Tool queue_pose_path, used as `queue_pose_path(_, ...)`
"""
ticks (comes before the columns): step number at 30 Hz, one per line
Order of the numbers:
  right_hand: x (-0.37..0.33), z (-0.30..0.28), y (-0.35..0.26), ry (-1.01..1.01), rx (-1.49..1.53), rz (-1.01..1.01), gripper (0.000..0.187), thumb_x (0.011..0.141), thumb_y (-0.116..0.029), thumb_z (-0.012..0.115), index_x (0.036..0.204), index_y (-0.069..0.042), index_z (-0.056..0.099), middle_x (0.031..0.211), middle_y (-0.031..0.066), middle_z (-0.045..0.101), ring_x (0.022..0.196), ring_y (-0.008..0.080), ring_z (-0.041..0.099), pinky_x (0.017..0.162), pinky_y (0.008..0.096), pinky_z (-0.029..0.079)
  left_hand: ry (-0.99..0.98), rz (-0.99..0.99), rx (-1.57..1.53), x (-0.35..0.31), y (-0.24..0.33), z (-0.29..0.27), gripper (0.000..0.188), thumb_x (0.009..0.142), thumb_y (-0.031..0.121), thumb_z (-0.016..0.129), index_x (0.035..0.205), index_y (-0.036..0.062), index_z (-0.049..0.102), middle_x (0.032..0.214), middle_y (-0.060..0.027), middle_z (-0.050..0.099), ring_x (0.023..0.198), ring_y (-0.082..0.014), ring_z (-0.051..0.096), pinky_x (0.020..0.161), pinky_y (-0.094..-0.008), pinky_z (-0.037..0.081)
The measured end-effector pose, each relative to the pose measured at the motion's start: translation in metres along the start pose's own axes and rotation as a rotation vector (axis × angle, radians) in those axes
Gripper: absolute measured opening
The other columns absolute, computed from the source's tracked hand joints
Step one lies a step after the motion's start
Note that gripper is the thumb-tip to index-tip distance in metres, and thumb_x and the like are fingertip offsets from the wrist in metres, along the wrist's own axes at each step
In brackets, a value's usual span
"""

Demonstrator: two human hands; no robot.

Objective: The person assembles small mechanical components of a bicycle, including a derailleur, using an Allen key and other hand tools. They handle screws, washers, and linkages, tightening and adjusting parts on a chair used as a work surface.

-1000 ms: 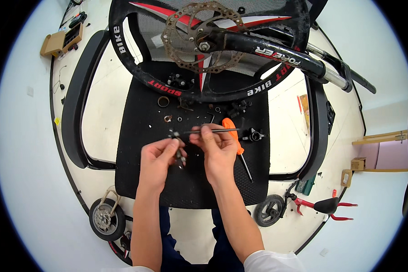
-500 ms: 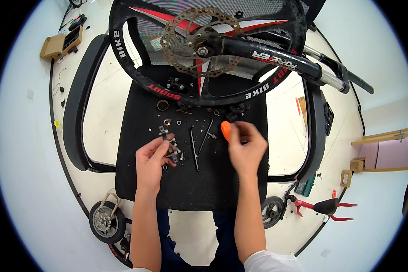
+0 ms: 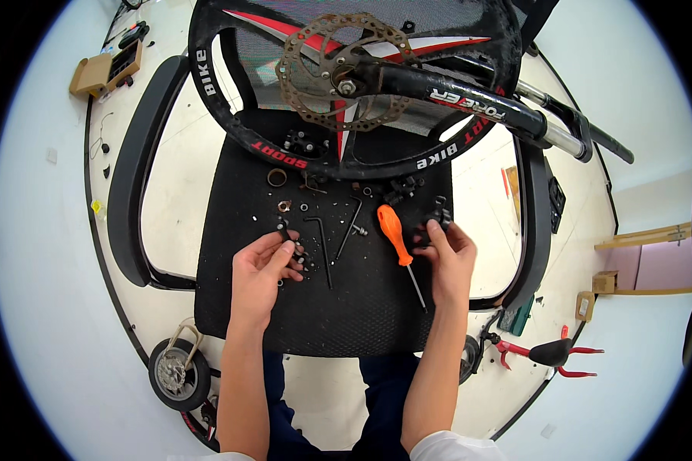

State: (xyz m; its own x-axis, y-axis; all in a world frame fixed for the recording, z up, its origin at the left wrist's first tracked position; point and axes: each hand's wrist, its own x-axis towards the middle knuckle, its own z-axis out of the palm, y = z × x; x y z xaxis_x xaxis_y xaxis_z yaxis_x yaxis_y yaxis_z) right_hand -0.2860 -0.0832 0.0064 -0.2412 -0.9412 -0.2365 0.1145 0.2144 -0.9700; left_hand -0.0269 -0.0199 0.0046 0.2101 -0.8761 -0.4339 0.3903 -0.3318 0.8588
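Black part [image 3: 440,211] in right fingers [image 3: 437,234]; open cardboard box [image 3: 92,74], dark inside

The right sleeve [image 3: 452,446] is white, plain and lightly creased, its edge crossing the bare right arm [image 3: 430,376]. Of the left sleeve [image 3: 234,457], a small white sliver shows beside the bare left arm [image 3: 244,376]. The left hand [image 3: 260,269] and right hand [image 3: 452,265] are also bare. The 2 trouser legs [image 3: 388,392] are dark navy, softly creased.
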Motion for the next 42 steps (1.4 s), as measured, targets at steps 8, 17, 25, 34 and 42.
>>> queue_pose_path(8,-0.019,0.042,-0.002,-0.457,0.403,0.206,0.030,0.094,-0.009,0.063,0.120,0.008,0.060,0.105,0.0202,0.070,0.085,0.0234,0.071,0.075,0.0355,0.062,-0.156,0.083,0.036,0.000,-0.005,0.019,0.025,0.093,0.005,0.067,0.117,-0.0033,0.069,0.096,-0.0071,0.072,0.086,-0.0113,0.067,0.075,-0.0234,0.055)
queue_pose_path(17,-0.032,0.065,-0.001,-0.528,0.145,0.140,0.053,0.090,0.005,0.064,0.139,0.008,0.045,0.104,0.0154,0.071,0.093,0.0188,0.071,0.082,0.0296,0.058,-0.182,0.255,0.085,-0.001,-0.009,0.020,0.027,0.097,0.001,0.061,0.123,-0.0055,0.066,0.099,-0.0055,0.064,0.089,-0.0111,0.066,0.079,-0.0229,0.056)
queue_pose_path(25,-0.038,0.074,0.003,-0.602,0.012,0.093,0.055,0.086,0.009,0.066,0.138,0.003,0.052,0.101,0.0107,0.073,0.092,0.0102,0.067,0.084,0.0232,0.053,-0.123,0.286,0.146,-0.003,-0.007,0.015,0.027,0.097,0.003,0.063,0.122,-0.0065,0.066,0.100,-0.0062,0.063,0.084,-0.0076,0.061,0.073,-0.0219,0.052)
queue_pose_path(34,-0.042,0.077,0.008,-0.564,-0.001,0.133,0.054,0.087,0.007,0.066,0.138,0.004,0.051,0.099,0.0108,0.072,0.086,0.0122,0.070,0.075,0.0249,0.057,-0.129,0.281,0.254,-0.005,-0.006,0.009,0.027,0.098,0.006,0.062,0.120,-0.0074,0.065,0.093,-0.0047,0.062,0.080,-0.0063,0.060,0.068,-0.0201,0.048)
queue_pose_path(42,-0.030,0.065,0.019,-0.559,0.075,0.116,0.048,0.089,0.005,0.065,0.135,0.003,0.052,0.095,0.0101,0.071,0.083,0.0148,0.070,0.073,0.0271,0.058,-0.028,0.259,0.064,0.017,-0.026,0.011,0.023,0.094,0.004,0.066,0.113,-0.0079,0.068,0.088,-0.0055,0.069,0.076,-0.0096,0.065,0.067,-0.0225,0.053)
